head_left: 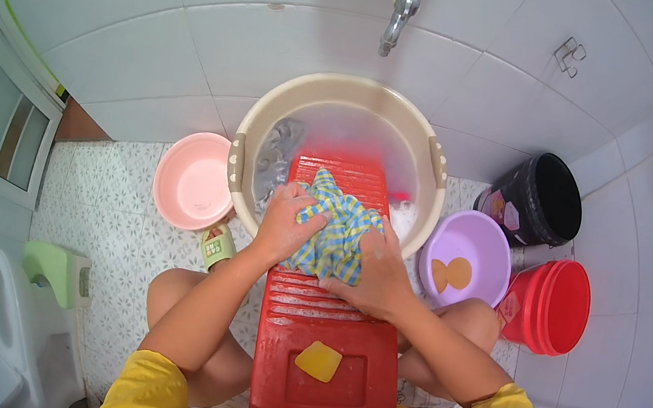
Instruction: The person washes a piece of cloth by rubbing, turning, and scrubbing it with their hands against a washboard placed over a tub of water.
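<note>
At frame centre, a checked cloth (341,246) is bunched on the ridges of a red washboard (269,373), whose far end is sunk in a beige tub (348,84). It is gripped from the left by the left hand (285,223), thumb and fingers closed on it, and from the right by the right hand (378,273), fingers closed into the folds, partly hidden.

Cloth could be lost into the tub if the grip is loosened, wet ridges being slick. Knuckles could be scraped if pressed past the fabric. Soap (318,361), lying loose lower centre, could be knocked off by a forearm. Water could be splashed over the rim by hard strokes.

Elbow room is limited by knees on both sides. Left of the tub, a pink basin (195,181) is set close; at right, a purple basin (488,254) with tan discs (458,273), a black bucket (519,199) and a red bucket (563,309) are crowded. Tap (401,16) is mounted at top; green stool (61,271) and toilet (18,316) are placed lower left.
</note>
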Demonstrator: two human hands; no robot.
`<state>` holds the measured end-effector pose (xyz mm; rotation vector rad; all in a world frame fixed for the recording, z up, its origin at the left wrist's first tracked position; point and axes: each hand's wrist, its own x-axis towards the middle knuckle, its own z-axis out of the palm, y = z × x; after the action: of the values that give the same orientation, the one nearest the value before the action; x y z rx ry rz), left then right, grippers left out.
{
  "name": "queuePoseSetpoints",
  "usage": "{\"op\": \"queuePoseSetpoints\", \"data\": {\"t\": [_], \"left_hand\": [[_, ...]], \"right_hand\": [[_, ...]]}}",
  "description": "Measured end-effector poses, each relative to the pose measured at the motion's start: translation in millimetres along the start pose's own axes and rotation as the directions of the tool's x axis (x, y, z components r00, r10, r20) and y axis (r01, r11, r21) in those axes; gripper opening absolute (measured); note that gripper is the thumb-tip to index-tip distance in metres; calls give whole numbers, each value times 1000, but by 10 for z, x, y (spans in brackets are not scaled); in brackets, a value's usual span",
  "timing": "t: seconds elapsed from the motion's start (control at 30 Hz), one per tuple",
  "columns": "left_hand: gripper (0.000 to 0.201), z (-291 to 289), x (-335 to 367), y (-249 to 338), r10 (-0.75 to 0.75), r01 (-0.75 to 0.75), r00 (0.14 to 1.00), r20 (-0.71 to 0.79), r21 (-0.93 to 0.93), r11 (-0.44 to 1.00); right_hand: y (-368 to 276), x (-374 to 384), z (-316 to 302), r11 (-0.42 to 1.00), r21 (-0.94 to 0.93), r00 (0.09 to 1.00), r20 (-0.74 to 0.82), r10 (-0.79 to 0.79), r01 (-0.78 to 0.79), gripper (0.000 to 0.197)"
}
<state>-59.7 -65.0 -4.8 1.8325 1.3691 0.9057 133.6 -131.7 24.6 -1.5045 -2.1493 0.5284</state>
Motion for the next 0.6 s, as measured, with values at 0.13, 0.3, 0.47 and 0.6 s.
{"op": "queuePoseSetpoints", "data": {"t": [0.13, 0.3, 0.47, 0.6], "left_hand": [[48, 93, 50, -80, 139, -136, 989, -47, 73, 988], [57, 173, 110, 14, 41, -45, 998, 40, 103, 994], [46, 47, 55, 28, 158, -166, 981, -110, -74, 983], [40, 70, -9, -54, 184, -191, 979, 88, 80, 978]], "right_hand": [[512, 443, 316, 982, -160, 994, -59, 97, -105, 75], [765, 928, 366, 959, -259, 993, 8, 118, -111, 68], [126, 143, 192, 994, 105, 996, 80, -35, 27, 48], [-15, 22, 176, 996, 66, 991, 120, -64, 56, 49]]}}
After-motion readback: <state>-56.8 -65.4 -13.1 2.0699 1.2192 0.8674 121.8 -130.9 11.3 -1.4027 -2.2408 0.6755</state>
